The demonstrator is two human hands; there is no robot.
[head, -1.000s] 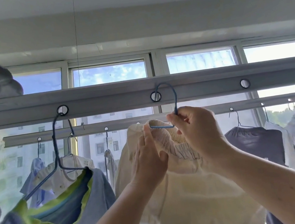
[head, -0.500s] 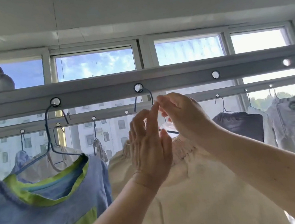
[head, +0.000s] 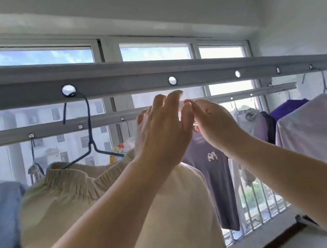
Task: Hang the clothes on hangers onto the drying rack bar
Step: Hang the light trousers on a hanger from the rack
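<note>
A cream garment [head: 64, 201] with an elastic waistband hangs on a blue hanger [head: 90, 134]. The hanger's hook sits in a round hole [head: 68, 90] of the near grey rack bar [head: 131, 80]. My left hand [head: 163, 132] and my right hand [head: 213, 123] are raised just right of that hanger, below the bar. Their fingers are loosely bent and hold nothing; the fingertips nearly touch each other. Neither hand touches the hanger or the garment.
A blue and green shirt [head: 0, 226] hangs at the far left. A second rack bar [head: 238, 94] behind carries a dark T-shirt [head: 212, 165] and other clothes. A pale lilac garment [head: 319, 133] hangs on the near bar at right. Windows and a white wall lie beyond.
Both hands have let go of the blue hanger, which now hangs by itself from the bar hole. The view has swung right, so the cream garment sits further left.
</note>
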